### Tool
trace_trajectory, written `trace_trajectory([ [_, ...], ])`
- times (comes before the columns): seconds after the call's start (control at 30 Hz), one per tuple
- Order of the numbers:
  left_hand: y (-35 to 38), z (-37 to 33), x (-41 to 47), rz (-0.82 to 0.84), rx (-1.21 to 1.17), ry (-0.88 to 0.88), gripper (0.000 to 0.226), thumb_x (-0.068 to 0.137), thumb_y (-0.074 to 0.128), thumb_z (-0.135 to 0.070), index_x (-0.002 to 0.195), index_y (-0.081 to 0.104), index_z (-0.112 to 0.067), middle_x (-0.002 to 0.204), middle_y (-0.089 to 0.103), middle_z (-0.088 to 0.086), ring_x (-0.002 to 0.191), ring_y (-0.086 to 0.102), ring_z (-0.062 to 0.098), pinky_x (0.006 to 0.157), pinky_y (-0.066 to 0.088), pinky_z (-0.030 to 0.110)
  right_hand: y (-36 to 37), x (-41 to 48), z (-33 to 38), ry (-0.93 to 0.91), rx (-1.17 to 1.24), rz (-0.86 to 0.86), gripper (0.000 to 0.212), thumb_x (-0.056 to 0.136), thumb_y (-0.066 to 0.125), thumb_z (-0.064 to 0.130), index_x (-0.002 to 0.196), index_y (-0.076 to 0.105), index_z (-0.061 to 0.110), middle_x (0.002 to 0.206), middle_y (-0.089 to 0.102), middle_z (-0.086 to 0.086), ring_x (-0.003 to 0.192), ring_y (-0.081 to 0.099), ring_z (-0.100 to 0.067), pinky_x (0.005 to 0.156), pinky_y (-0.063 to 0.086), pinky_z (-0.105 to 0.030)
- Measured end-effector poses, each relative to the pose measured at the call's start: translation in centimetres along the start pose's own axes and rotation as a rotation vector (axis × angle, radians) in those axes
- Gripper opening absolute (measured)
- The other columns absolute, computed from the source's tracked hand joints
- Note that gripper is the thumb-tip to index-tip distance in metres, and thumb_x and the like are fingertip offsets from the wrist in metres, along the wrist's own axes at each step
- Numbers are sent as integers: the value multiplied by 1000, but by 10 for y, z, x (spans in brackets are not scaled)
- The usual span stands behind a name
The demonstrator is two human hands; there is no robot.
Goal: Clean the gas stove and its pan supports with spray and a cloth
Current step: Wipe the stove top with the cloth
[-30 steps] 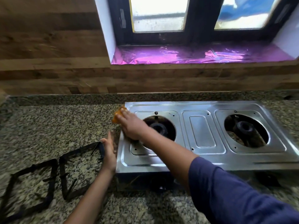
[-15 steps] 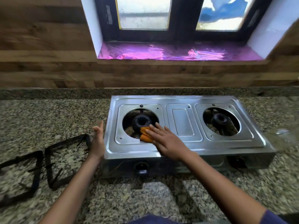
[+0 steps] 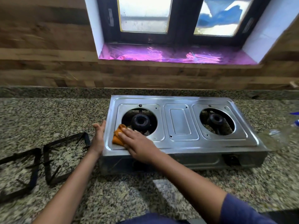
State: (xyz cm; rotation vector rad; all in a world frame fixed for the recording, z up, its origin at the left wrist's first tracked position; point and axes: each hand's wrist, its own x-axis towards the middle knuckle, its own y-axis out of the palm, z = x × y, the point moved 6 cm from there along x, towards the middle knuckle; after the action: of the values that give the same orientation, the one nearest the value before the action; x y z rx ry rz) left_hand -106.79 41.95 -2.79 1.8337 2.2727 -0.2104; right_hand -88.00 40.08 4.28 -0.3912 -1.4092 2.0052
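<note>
A steel two-burner gas stove stands on the granite counter with its pan supports off. My right hand presses a folded orange cloth flat onto the stove's front left corner, beside the left burner. My left hand rests with straight fingers against the stove's left side. Two black square pan supports lie on the counter to the left of the stove.
A clear plastic bottle with a blue part lies blurred at the right of the stove. The wood-look wall and a window sill covered in purple foil rise behind. The granite counter stretches in front.
My right hand has slid the cloth from the stove's back left corner to the front middle, then left to the front left corner. My left hand has stayed on the stove's left side.
</note>
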Motion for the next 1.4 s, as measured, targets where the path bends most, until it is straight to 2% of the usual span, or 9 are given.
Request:
trace_trajectory([
  [0.23,7,-17,-11,-20,73,3,95,59,12,-100,141,29,-56,156,32,-1,140,35,26,114,29,56,-5,-26,-2,73,64,-46,54,98,46,24,150,34,17,158,30,-9,146,24,-27,120,21,-39],
  [0.43,13,-26,-18,-53,160,35,113,53,13,-102,148,26,-43,153,35,-3,135,39,20,112,34,49,-52,-102,-88,361,40,-136,55,97,46,26,151,33,21,158,28,-5,146,26,-23,120,21,-38],
  [0.63,11,-27,-17,-58,147,34,115,51,13,-103,148,25,-42,154,30,-6,138,34,18,114,31,47,-57,-67,-117,479,-10,-98,57,103,37,29,155,16,22,163,9,-2,151,8,-20,123,8,-35],
  [0.77,3,-13,-15,1,122,-17,76,60,14,-100,127,36,-71,157,25,-12,143,29,18,116,26,53,-55,-71,-107,476,8,-116,58,101,41,27,155,20,21,162,14,-3,150,14,-21,120,10,-32],
  [0.83,-2,-5,-12,9,63,-13,78,62,18,-99,131,35,-66,158,24,-10,145,26,19,117,23,53,-47,-82,-90,435,16,-123,58,99,44,27,153,25,21,161,21,-3,148,22,-23,119,17,-34],
  [0.97,17,-28,-32,-47,-108,-83,87,81,8,-74,151,23,-26,149,38,0,136,39,25,110,36,45,-30,-91,-48,354,-13,-216,59,90,50,24,148,39,19,153,39,-7,139,40,-26,114,35,-41],
  [1.23,-3,-23,-51,66,-136,-263,85,84,-5,-76,139,46,-35,121,67,5,99,69,14,77,53,29,38,-14,74,-99,-184,-190,57,88,52,24,144,45,13,148,46,-13,136,44,-28,111,38,-40],
  [1.3,-14,-28,-57,131,-155,-309,90,81,-4,-79,130,54,-30,110,72,7,97,70,17,81,53,29,50,1,91,-194,-254,-185,53,93,46,25,145,45,15,150,44,-9,139,41,-25,116,29,-37],
  [1.4,-26,-29,-57,252,-220,-349,100,78,0,-83,135,52,-19,123,67,7,112,64,17,102,42,35,60,5,96,-360,-375,-186,48,97,40,21,145,43,17,153,41,-3,141,37,-23,117,27,-37],
])
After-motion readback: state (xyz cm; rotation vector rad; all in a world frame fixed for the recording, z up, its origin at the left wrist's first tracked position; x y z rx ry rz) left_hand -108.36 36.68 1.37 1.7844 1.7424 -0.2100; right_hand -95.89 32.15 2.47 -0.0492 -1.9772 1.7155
